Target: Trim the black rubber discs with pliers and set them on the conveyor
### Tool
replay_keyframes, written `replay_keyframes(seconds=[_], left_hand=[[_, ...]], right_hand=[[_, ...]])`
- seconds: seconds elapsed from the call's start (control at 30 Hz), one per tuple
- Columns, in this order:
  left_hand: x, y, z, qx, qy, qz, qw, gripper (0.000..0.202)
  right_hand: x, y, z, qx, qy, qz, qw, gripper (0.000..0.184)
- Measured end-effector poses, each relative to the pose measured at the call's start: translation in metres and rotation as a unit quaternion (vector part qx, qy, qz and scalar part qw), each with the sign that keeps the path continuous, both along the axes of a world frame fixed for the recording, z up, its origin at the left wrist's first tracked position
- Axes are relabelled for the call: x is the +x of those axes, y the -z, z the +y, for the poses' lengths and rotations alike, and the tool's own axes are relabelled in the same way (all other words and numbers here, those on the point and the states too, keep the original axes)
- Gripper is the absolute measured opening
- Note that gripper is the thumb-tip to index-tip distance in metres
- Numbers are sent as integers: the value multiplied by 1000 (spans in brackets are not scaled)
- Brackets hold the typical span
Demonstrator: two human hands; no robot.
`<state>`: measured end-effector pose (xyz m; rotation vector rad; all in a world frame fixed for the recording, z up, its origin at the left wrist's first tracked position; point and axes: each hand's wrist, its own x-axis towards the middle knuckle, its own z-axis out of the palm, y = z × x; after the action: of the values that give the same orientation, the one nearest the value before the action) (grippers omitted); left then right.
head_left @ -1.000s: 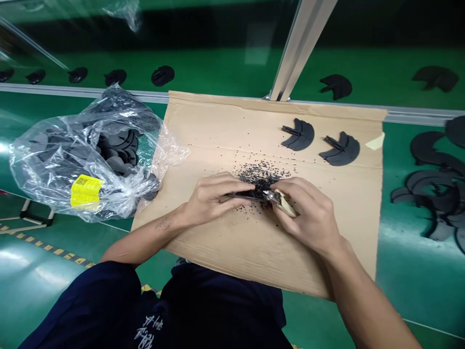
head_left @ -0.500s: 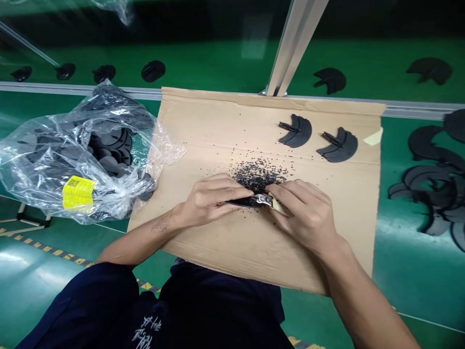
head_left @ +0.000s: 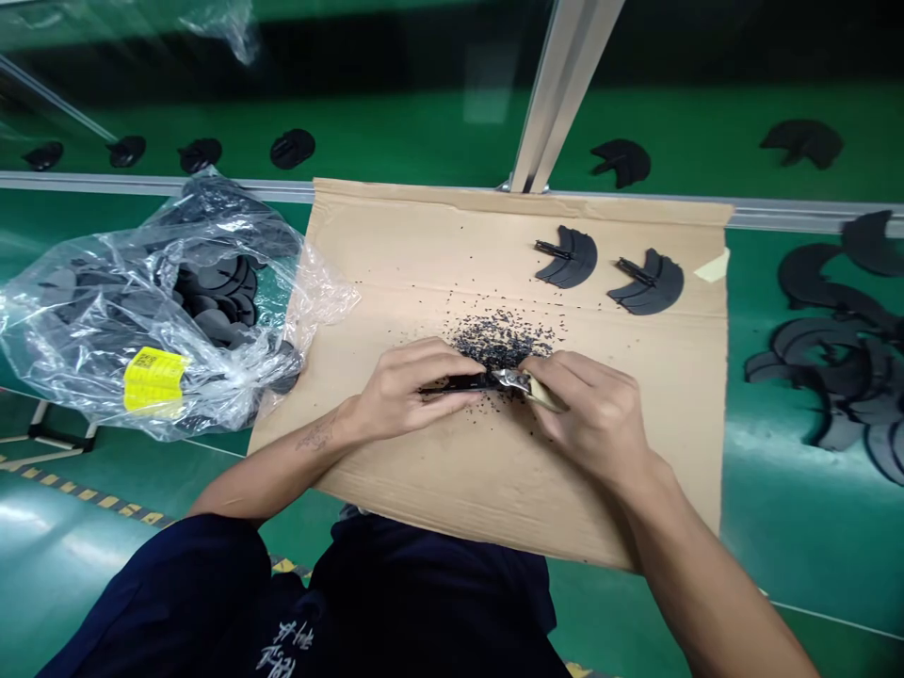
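Bench (head_left: 791, 537), glossy green, fills my view from edge to edge. A cardboard sheet (head_left: 438, 245) lies flat on it in front of the person. To the left, touching the sheet's edge, slumps a clear plastic bag (head_left: 105, 311) of black pieces with a yellow label (head_left: 153, 379). At the right, off the sheet, is a loose heap of curved black parts (head_left: 833, 367). Two fan-shaped pieces (head_left: 569, 257) sit side by side near the sheet's far right corner.

Both hands meet at the middle of the sheet. The left hand (head_left: 406, 391) is closed, thumb and fingers pinching a thin black part (head_left: 456, 382) just above the cardboard. The right hand (head_left: 600, 419) is curled shut round a small cutting tool (head_left: 526, 384) with a pale handle. Its metal head touches the right end of the part. Black crumbs (head_left: 498, 339) are scattered just beyond the fingers.

Compared with a second ago I see very little change. Both grips have held, and the hands have stayed over the same patch of crumbs. The tool's head seems to have crept a shade toward the left hand. I judge that the same piece is being worked along its edge and has not been swapped.
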<state>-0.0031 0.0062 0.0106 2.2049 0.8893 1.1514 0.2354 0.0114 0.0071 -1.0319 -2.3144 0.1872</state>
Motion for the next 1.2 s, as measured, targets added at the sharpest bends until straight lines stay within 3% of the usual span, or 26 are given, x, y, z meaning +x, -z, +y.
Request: replay_keyframes(seconds=[0.27, 0.33, 0.43, 0.53, 0.6, 0.67, 0.83, 0.93, 1.0, 1.07, 1.2], left_hand=[[3, 10, 2, 10, -4, 38, 999, 24], [2, 12, 3, 8, -23, 30, 999, 24], [2, 11, 3, -19, -53, -12, 998, 22], [3, 8, 1, -55, -46, -64, 995, 20], [4, 7, 1, -56, -28, -85, 994, 19], [4, 9, 0, -28, -19, -73, 997, 16], [1, 17, 0, 79, -39, 88, 992, 19], [-1, 19, 0, 107, -48, 146, 982, 31], [-1, 19, 0, 93, -39, 128, 987, 34], [-2, 18, 1, 57, -25, 78, 995, 34], [-1, 12, 2, -4, -5, -22, 1000, 28]], right_hand=[[-2, 5, 4, 69, 31, -94, 993, 13], [-2, 5, 4, 38, 29, -72, 996, 15], [-2, 1, 5, -67, 13, 26, 997, 16], [-5, -5, 4, -166, -18, 129, 978, 14], [-8, -7, 3, -185, -37, 166, 968, 13], [-11, -5, 0, -159, -48, 170, 971, 6], [-15, 0, -8, 19, -65, 68, 995, 11], [-14, -6, -10, -15, -122, 114, 986, 12], [-9, -11, -8, -70, -128, 179, 973, 16], [-2, -14, -3, -80, -77, 199, 974, 20], [8, -8, 7, -14, -1, 67, 998, 20]])
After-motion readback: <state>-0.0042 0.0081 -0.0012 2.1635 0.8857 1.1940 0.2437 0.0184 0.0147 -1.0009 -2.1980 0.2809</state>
